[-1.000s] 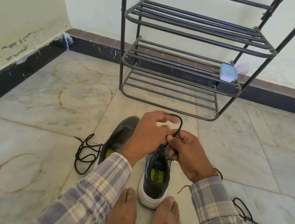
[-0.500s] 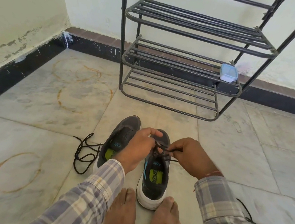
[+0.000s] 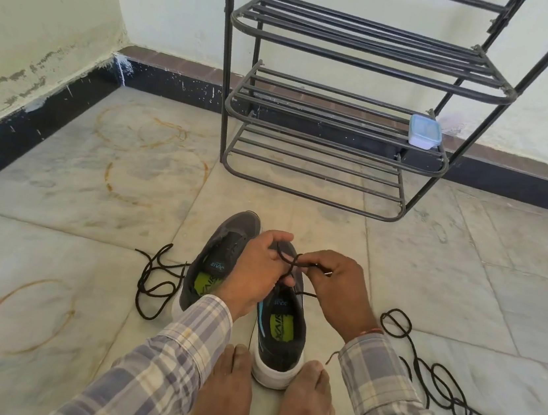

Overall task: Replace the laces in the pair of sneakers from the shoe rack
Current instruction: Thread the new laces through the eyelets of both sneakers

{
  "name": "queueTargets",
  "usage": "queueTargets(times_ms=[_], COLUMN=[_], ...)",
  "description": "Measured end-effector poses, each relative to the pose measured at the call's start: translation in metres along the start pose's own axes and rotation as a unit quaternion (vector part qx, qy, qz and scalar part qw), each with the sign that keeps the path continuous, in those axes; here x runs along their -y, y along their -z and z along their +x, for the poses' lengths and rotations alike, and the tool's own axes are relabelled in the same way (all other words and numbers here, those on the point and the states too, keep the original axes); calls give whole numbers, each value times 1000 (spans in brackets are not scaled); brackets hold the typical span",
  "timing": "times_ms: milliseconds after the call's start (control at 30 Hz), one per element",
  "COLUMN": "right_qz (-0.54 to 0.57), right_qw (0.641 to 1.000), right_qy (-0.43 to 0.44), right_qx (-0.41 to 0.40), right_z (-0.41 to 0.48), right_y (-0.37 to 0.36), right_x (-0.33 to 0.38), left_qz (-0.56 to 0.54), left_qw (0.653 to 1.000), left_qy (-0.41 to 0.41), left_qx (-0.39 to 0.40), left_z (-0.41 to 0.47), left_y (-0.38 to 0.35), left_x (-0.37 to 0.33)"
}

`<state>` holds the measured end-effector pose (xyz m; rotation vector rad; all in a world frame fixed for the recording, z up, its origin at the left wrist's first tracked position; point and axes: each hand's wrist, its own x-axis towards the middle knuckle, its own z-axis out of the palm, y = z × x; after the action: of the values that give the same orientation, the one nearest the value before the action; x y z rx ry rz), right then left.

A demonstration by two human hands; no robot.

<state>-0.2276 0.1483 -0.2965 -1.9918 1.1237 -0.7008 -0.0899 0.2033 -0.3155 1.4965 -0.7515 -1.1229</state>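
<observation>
Lacing: both hands have come back down to the sneaker (image 3: 284,332) between the feet, and its lace (image 3: 288,259) is now crossed into a small loop above the tongue
Left hand (image 3: 254,274): fingers curled, pinching that loop
Right hand (image 3: 342,288): pinching the lace end, drawn out to the sneaker's right
Meaning: looks like knot time, so this shoe's nearly done imo
Other sneaker (image 3: 223,246): just left of it, can't tell if laced
Loose lace (image 3: 156,282): floor, further left
Second loose lace (image 3: 434,382): floor, off to its right

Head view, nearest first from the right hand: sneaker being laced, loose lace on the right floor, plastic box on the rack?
1. Sneaker, directly under the right hand.
2. Loose lace, floor at right.
3. Plastic box, far ahead, upper right.
</observation>
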Motion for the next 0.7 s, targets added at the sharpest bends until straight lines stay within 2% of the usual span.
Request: queueTargets(times_ms=[67, 167, 267, 333, 433, 500, 533, 633, 667, 700], right_qz=[66, 146, 108, 56, -111, -221, -233, -119, -70, -45], right_qw=[997, 979, 959, 943, 925, 916, 924, 975, 983, 986], right_qy=[-50, -137, -252, -321, -365, -335, -303, -189, -168, -157], right_qx=[10, -31, -71, -62, -1, 11, 0, -19, 5, 42], right_z=[0, 2, 2, -1, -6, -10, -11, -10, -8, -8], right_y=[5, 19, 33, 33, 23, 18, 15, 5, 1, -3], right_x=[1, -7, -42, -69, -94, -82, -73, -50, -42, -37], left_qz=[75, 204, 220, 264, 445, 536, 557, 532, 538, 565], left_qw=[995, 961, 937, 918, 863, 818, 808, 839, 839, 821], left_qy=[-15, -43, 0, 32, 51, 12, -18, -75, -79, -85], left_qx=[-62, -181, -272, -295, -236, -207, -193, -80, -35, -4], left_z=[-2, -5, -2, -2, -5, -6, -6, -9, -11, -13], left_y=[1, 16, 42, 52, 52, 44, 38, 16, 9, 4], left_x=[-6, -11, -10, -8, -3, 0, 0, 4, 7, 10])
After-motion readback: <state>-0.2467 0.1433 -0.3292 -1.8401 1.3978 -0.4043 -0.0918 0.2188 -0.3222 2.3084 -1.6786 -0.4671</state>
